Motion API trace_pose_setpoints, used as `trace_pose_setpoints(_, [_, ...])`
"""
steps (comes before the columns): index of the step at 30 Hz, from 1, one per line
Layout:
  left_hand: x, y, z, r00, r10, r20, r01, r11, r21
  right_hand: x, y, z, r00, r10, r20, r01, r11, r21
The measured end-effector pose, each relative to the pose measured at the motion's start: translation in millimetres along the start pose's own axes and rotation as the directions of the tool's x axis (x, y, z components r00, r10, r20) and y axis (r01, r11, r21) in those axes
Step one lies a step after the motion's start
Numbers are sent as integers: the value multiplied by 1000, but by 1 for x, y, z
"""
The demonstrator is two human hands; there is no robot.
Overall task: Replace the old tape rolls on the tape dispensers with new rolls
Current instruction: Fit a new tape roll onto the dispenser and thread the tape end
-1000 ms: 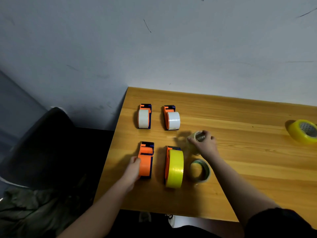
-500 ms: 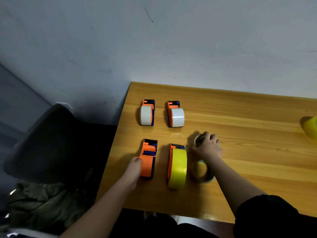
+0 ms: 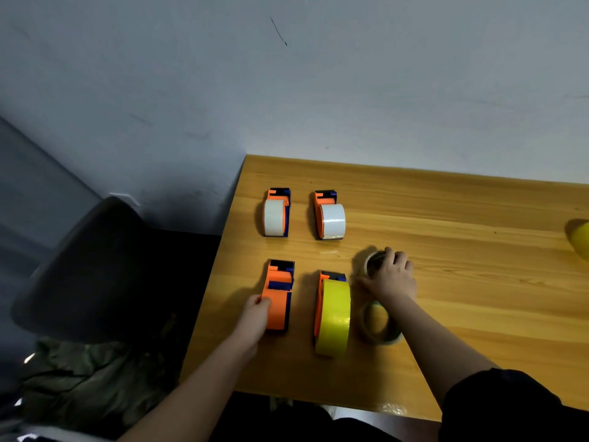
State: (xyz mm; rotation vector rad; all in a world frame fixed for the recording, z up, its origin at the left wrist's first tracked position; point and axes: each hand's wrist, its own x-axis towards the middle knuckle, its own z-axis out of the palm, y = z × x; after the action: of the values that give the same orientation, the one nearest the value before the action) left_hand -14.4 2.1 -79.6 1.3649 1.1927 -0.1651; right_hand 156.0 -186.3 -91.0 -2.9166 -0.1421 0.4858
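Tape dispensers sat in two rows on the wooden table: two with white rolls at the back, and in front a yellow-loaded dispenser beside an empty orange dispenser. My left hand gripped the near end of that empty orange one, thumb on top. My right hand curled over a spent tape roll lying on the table, a thin clear roll lying just behind my wrist.
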Motion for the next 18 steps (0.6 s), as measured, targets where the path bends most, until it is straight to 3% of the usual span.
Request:
trace_pose_setpoints(6, [-9,8,-5,996,54,-72,-53,998,14,-7,-1,-7,998,27,49,-25,999,-48])
trace_pose_setpoints(7, [-10,12,-8,988,102,-118,-95,994,61,-8,-1,-10,999,26,43,-25,999,-31])
trace_pose_setpoints(9, [-9,24,-18,934,278,-224,-199,927,319,-9,-2,-21,1000,-11,-2,11,1000,-9])
trace_pose_setpoints(12, [-5,56,-32,793,595,-132,-334,607,721,-8,-6,-43,994,-88,-68,85,995,-42])
trace_pose_setpoints(18, [-8,121,-20,639,743,200,-400,99,911,-19,-14,-82,973,-163,-164,148,984,-95])
